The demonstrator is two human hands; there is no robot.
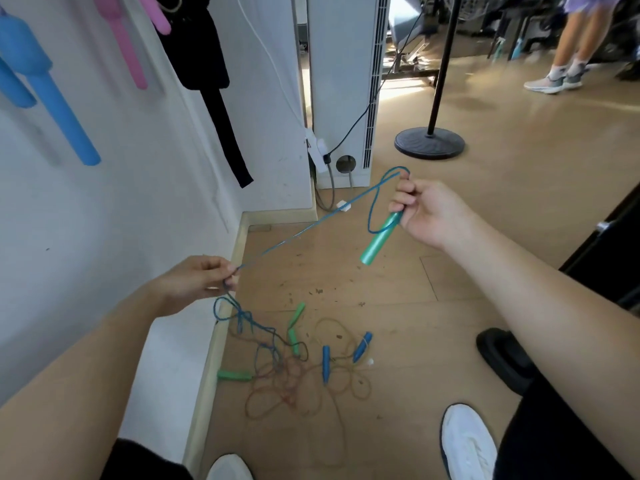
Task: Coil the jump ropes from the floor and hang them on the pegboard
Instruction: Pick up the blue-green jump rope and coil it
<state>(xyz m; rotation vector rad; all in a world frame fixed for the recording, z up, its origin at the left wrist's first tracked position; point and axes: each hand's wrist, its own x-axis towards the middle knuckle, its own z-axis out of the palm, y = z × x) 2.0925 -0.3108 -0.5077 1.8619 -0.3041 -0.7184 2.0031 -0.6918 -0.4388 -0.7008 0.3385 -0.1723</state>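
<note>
Pale wood floor (485,237) runs along a white wall (138,220), where blue grips (62,109), pink grips (128,46) and a black strap (207,64) hang; no pegs can be made out from this angle.

The right hand (429,213) is curled round the top of a green handle (379,240), which tilts downward, with a small loop of the blue rope (311,230) gathered under the same fingers. From there the rope runs in a fairly straight line down to the left hand (197,278), which pinches it between thumb and fingertips. Below that pinch the rope drops in a loose knot-like twist into the tangle (287,372) on the floor by the skirting board, among orange and tan cords, more green handles (294,327) and two blue handles (326,362).

The cord looks thin, light and limp, so it should fold into loops easily but also snag on its neighbours. The rigid handle is the sure place to hold; the cord itself is best fed through a light pinch, one loop at a time. The twist under the left hand likely needs shaking out first. Coiling has barely begun, and nothing from this pile is hung yet.
</note>
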